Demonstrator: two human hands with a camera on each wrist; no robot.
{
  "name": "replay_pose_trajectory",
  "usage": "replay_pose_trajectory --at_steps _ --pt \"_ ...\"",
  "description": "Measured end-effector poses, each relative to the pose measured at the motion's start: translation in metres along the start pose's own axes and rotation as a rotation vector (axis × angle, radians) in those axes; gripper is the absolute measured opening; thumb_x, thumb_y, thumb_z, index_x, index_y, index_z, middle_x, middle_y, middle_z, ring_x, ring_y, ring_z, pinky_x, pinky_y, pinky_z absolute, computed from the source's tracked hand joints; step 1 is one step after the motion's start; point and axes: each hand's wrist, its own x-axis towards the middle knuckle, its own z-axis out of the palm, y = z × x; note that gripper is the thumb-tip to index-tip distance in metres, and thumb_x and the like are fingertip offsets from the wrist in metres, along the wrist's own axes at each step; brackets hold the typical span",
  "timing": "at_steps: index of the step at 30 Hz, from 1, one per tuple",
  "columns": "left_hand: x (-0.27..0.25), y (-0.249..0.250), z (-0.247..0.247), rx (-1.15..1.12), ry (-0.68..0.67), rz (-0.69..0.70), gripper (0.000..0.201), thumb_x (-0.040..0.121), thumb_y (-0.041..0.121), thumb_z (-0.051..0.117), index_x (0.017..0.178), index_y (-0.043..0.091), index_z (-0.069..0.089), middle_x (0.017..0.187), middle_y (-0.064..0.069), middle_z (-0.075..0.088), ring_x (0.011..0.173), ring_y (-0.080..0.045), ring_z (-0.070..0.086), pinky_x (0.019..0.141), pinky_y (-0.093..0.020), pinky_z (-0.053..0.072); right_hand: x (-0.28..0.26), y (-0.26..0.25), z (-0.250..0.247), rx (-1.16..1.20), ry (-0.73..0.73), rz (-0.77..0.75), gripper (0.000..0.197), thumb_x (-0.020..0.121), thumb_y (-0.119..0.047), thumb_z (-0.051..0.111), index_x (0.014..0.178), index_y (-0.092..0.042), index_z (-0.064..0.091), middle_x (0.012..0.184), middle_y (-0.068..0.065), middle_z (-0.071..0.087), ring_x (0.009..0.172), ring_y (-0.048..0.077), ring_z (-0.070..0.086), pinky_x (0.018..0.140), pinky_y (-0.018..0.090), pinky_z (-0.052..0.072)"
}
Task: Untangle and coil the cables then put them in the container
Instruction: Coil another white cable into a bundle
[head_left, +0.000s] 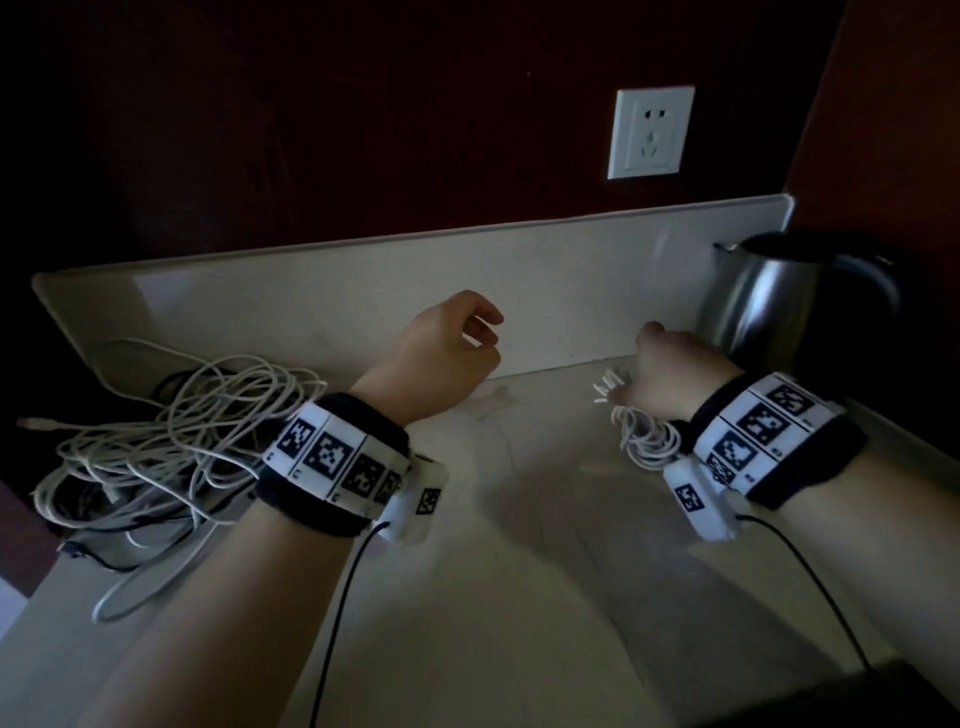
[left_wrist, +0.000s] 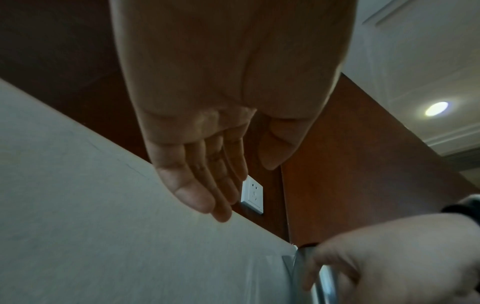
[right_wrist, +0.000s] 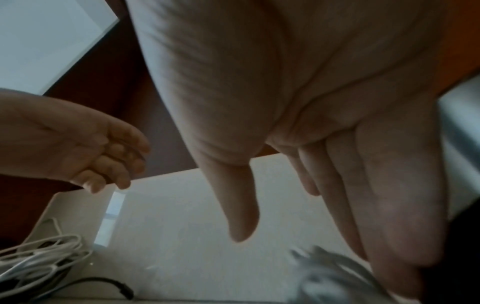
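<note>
White cable pile (head_left: 166, 436) lying tangled at left; small coiled white cable (head_left: 647, 436) sitting under right hand (head_left: 675, 374), fingers extended, relaxed. Left hand (head_left: 441, 353) hovering, fingers loosely curled, holding nothing.

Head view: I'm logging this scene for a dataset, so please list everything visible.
Tangled cables: one heap, mostly white, some dark; counter, left.
Coiled cable: one, white; counter, under right hand.
Kettle: one, steel, black lid; right corner.
Wall socket: one, white; dark wall.
Counter: one, pale, with backsplash.
Wristbands: two, black with white markers.
Left hand: empty, fingers relaxed.
Right hand: over coiled cable, fingers straight, no grip visible.
</note>
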Motion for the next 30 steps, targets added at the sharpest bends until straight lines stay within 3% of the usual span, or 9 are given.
replay_pose_trajectory --at_steps 4,9,17,21,26,28,30 --pt "-0.003 0.004 0.000 -0.006 -0.015 -0.002 0.027 0.092 0.014 0.059 0.118 0.022 0.058 0.109 0.008 0.063 0.085 -0.015 0.066 0.059 -0.021 0.051 -0.011 -0.019 -0.010 0.029 0.038 -0.040 0.063 0.088 -0.040 0.067 0.135 -0.008 0.041 0.127 0.014 0.058 0.108 0.032 0.059 0.078 0.032 0.045" --pt "-0.003 0.002 -0.009 -0.004 0.027 -0.002 0.023 0.091 0.014 0.059 0.111 0.024 0.060 0.106 0.010 0.064 0.084 -0.014 0.065 0.052 -0.015 0.047 -0.026 -0.073 -0.005 0.063 -0.015 -0.201 0.061 0.087 -0.041 0.068 0.134 -0.010 0.044 0.123 0.009 0.059 0.104 0.025 0.060 0.079 0.032 0.048" --pt "-0.017 -0.026 -0.073 0.028 0.154 -0.027 0.018 0.091 0.012 0.059 0.099 0.028 0.062 0.103 0.007 0.067 0.092 -0.010 0.067 0.080 -0.027 0.054 -0.035 -0.177 0.015 0.082 -0.080 -0.504 0.050 0.089 -0.040 0.065 0.125 -0.009 0.046 0.106 0.005 0.057 0.090 0.021 0.056 0.065 0.030 0.043" --pt "-0.031 -0.049 -0.115 0.017 0.229 -0.095 0.018 0.090 0.009 0.057 0.094 0.025 0.065 0.094 0.003 0.072 0.084 -0.010 0.070 0.078 -0.031 0.056 -0.034 -0.223 0.028 0.112 -0.123 -0.645 0.048 0.091 -0.038 0.064 0.128 -0.012 0.048 0.113 0.005 0.061 0.098 0.022 0.060 0.078 0.032 0.050" --pt "-0.041 -0.065 -0.153 -0.005 0.380 -0.131 0.021 0.092 0.002 0.052 0.092 0.018 0.066 0.087 0.003 0.074 0.076 -0.009 0.072 0.072 -0.029 0.054 -0.016 -0.257 0.041 0.173 -0.205 -0.725 0.032 0.092 -0.022 0.062 0.124 -0.021 0.058 0.119 -0.003 0.060 0.109 0.018 0.057 0.085 0.027 0.044" --pt "-0.042 -0.069 -0.158 0.030 0.409 -0.145 0.021 0.092 0.001 0.052 0.093 0.016 0.067 0.086 0.002 0.074 0.074 -0.009 0.072 0.067 -0.025 0.053 -0.009 -0.266 0.048 0.266 -0.151 -0.777 0.033 0.091 -0.016 0.063 0.123 -0.024 0.060 0.109 -0.008 0.059 0.106 0.013 0.057 0.079 0.022 0.041" --pt "-0.042 -0.071 -0.160 0.062 0.420 -0.153 0.022 0.092 0.001 0.051 0.092 0.015 0.067 0.085 0.002 0.074 0.073 -0.008 0.071 0.064 -0.020 0.051 -0.004 -0.273 0.056 0.337 -0.152 -0.850 0.039 0.090 -0.007 0.062 0.126 -0.024 0.061 0.098 -0.008 0.058 0.094 0.006 0.053 0.067 0.013 0.035"
